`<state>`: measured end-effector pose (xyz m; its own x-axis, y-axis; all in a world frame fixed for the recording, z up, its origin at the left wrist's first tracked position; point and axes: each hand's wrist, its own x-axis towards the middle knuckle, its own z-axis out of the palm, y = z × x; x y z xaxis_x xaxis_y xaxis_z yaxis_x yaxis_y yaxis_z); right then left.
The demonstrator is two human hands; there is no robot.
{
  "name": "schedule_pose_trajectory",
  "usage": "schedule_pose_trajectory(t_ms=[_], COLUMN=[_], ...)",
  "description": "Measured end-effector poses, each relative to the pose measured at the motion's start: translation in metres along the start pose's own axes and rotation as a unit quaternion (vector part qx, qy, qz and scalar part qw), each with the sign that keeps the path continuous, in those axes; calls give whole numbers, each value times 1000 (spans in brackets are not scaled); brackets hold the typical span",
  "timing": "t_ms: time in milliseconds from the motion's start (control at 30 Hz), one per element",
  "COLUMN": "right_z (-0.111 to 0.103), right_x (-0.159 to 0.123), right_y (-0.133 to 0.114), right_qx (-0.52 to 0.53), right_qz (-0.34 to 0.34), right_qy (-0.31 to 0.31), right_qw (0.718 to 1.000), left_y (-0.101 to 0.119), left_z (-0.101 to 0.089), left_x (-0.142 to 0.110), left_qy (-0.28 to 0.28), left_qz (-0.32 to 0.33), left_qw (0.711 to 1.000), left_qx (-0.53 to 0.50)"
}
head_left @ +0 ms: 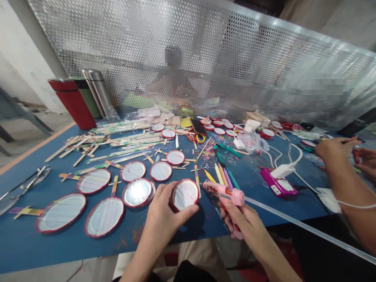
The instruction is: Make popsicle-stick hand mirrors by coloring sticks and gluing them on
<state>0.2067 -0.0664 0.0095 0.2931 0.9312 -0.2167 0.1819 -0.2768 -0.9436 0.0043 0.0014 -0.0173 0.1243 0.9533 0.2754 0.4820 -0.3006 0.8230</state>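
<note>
Clock read from middle of view. Perforated metal panel (117, 39) spans 10 to 2 at the back, shiny, a blurry person-shaped figure in or through it, can't tell which. Blue table (67, 246) fills most of the rest, brown smears near the front edge at 7. Off-white wall (14, 43) at 10, part of a grey chair (20, 113) below it. Co-worker's arm (346, 184) comes in at 3. Red flask (74, 105), green flask (88, 98) and steel flask (98, 92) bunched between 9 and 10. Left hand (164, 211) at 7: grip spread to the width of one red-rimmed disc (185, 194), fingers and thumb on its rim, disc tilted, at 6. Right hand (243, 219) between 4 and 5: grip wrapped round the handle of a pink glue gun (223, 192), nozzle toward the disc, near it but apart; long clear glue stick (305, 227) out the back toward 4. Red-rimmed paddles (63, 213) laid out 7 to 9, stick handles attached. Purple power strip (279, 186) at 4, white plug in it. Loose craft sticks (82, 147) heaped at 9. Coloured pens (227, 176) at 4, just beyond the gun. Tiny rubber bands (207, 153) scattered nearby.
</note>
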Motion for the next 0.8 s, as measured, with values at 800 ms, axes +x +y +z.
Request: schedule_pose_trajectory(t_ms=[800], right_z=[-1], right_x=[3], right_y=[4], right_qx=[-26], right_qz=[-1], right_qy=[-28], right_qw=[999], left_y=[1], left_z=[-2], left_x=[4], left_qy=[-19], left_qz=[-77], left_qw=[996], left_qx=[-47])
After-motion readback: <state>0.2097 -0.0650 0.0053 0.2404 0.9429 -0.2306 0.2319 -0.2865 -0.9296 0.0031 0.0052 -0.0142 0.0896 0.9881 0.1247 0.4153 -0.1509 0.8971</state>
